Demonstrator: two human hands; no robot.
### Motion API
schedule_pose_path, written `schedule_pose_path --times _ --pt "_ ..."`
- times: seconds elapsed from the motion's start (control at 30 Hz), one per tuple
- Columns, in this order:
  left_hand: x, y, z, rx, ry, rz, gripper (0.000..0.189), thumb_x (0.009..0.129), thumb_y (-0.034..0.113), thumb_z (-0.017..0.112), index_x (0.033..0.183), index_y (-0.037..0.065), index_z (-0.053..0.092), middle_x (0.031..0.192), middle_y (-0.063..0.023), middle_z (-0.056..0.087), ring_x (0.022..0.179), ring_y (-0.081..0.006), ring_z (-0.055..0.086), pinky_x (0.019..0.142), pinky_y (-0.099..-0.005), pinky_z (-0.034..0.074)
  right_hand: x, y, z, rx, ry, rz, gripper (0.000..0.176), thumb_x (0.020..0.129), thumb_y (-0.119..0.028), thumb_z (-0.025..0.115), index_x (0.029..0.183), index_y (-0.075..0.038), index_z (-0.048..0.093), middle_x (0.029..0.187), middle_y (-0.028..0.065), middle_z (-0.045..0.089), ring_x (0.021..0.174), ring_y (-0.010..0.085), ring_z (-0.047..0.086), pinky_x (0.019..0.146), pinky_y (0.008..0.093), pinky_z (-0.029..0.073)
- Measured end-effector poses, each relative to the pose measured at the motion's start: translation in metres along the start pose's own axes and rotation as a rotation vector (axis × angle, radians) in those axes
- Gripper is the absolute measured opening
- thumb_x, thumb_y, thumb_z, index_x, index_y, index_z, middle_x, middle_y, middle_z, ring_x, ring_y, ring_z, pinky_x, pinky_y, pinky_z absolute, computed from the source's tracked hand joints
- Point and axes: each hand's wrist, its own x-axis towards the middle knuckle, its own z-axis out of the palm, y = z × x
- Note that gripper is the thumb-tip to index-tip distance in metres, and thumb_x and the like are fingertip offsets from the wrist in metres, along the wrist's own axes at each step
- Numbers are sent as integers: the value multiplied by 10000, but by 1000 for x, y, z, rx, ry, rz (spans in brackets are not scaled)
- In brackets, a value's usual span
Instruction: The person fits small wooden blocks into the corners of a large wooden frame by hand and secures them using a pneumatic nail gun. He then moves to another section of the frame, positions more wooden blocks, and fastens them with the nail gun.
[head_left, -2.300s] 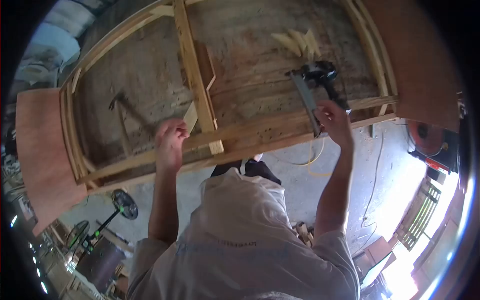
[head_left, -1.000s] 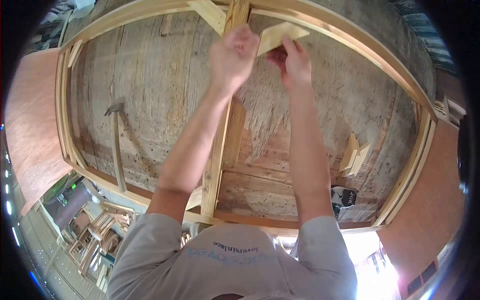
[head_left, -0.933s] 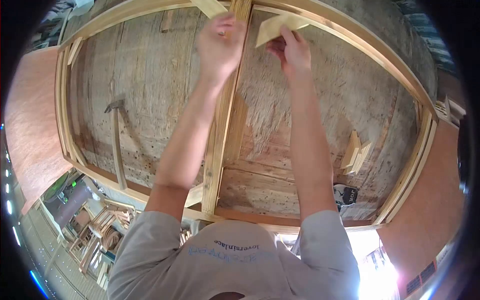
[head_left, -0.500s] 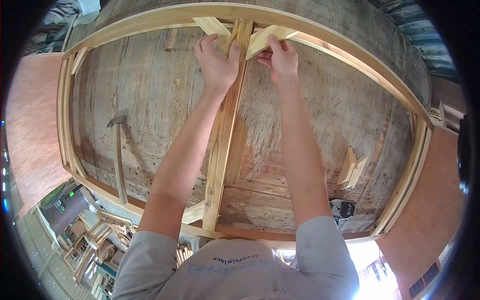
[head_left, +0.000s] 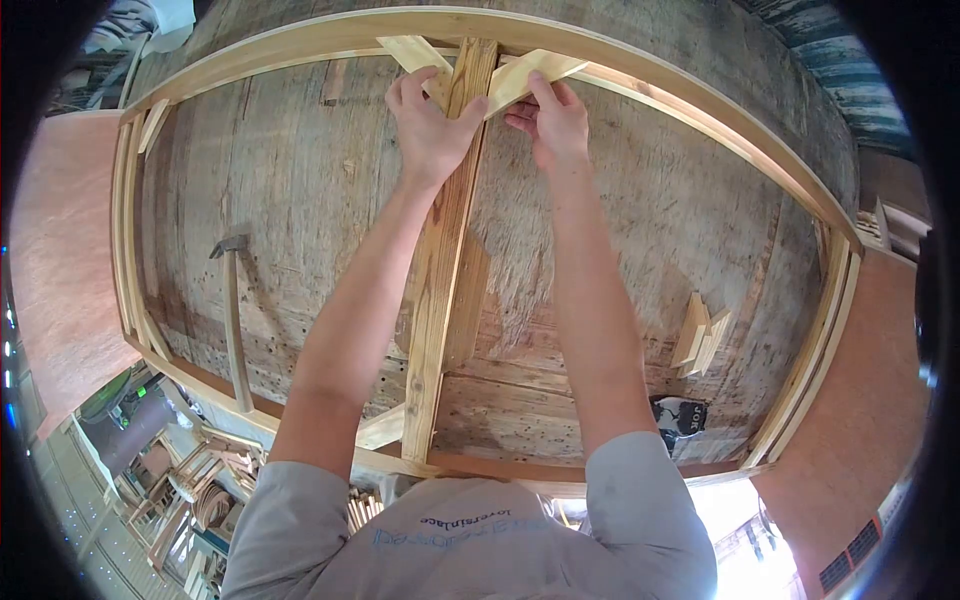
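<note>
A wooden frame [head_left: 290, 36] has a middle bar [head_left: 440, 270] running from its far rail to its near rail. Two short corner braces with angled ends meet the bar at the far rail, a left brace [head_left: 408, 52] and a right brace [head_left: 520, 77]. My left hand [head_left: 430, 135] straddles the bar, with its fingers curled by the left brace and its thumb at the bar's right side, close to the right brace. Between thumb and fingers, my right hand [head_left: 557, 118] pinches the right brace, which lies slantwise against bar and rail.
A hammer [head_left: 232, 320] lies at left, its handle over the near rail. Two loose angled wood pieces [head_left: 702, 335] rest on the worn board [head_left: 600, 240] at right, near a dark labelled item [head_left: 682, 416]. Reddish panels [head_left: 70, 250] flank the frame; wood scraps [head_left: 215, 480] lie beyond.
My left thumb has shifted from the bar's top towards its right edge. My right hand keeps its pinch on the right brace; the whole view has slid slightly.
</note>
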Motion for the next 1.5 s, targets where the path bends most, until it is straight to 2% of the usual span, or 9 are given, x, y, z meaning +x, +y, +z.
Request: schedule_pose_path --times 0.2,0.27,0.33,0.4,0.53,0.57,0.87,1.17,1.5 --pt "3 -9 3 -132 16 -54 454 794 167 702 1151 -19 491 1203 -214 454 1144 -366 413 967 -425 391 -14 -13 -30 -166 33 35 253 926 -267 616 1097 -82 593 887 67 643 668 166 622 589 310 534" --pt "3 -11 4 -26 45 39 366 832 133 651 1129 -24 504 1178 -206 478 1114 -359 426 952 -429 399 -29 -20 -37 236 -210 -11 260 941 -262 587 1124 -77 575 901 79 646 699 171 629 562 312 523" --pt "2 -10 4 -41 48 37 378 828 137 659 1132 -26 505 1162 -207 488 1112 -358 429 948 -426 400 -35 -21 -33 292 -198 45 263 950 -237 552 1143 -60 548 930 90 643 732 173 635 515 319 515" --pt "3 -8 5 -57 50 37 389 825 142 666 1135 -29 506 1147 -208 498 1109 -356 431 944 -424 401 -36 -13 -26 -94 23 -136 265 940 -214 553 1131 -31 541 950 100 637 706 173 639 492 312 519" --pt "3 -8 5 -70 46 1 432 813 163 687 1151 -32 502 1137 -205 503 1131 -359 426 938 -419 400 -35 0 -9 -100 112 -257 498 870 -57 637 1284 -9 366 892 146 617 613 182 627 517 313 548" --pt "3 -9 7 -69 49 7 451 804 171 698 1155 -32 501 1138 -208 502 1136 -360 424 938 -418 400 -35 -2 -5 -98 117 -257 658 840 -5 652 1359 -8 247 850 148 612 624 189 632 530 329 559" --pt "2 1 2 48 12 15 599 717 239 788 1162 -35 496 1195 -240 471 1154 -362 411 941 -419 406 -20 1 11 -62 68 -247 572 824 -4 643 1301 98 345 862 141 647 637 161 642 539 307 568" --pt "1 4 2 35 -22 -34 693 688 279 811 1197 -44 469 1222 -281 442 1241 -388 349 993 -425 386 -22 2 16 2 141 -248 522 852 -10 636 1297 80 379 870 139 650 655 180 645 570 339 585" --pt "1 13 -4 40 -59 -55 688 687 279 815 1183 -41 462 1211 -278 434 1222 -393 353 984 -438 393 -18 3 12 -29 55 -219 465 858 -10 626 1251 93 399 851 157 655 608 178 651 533 322 584"
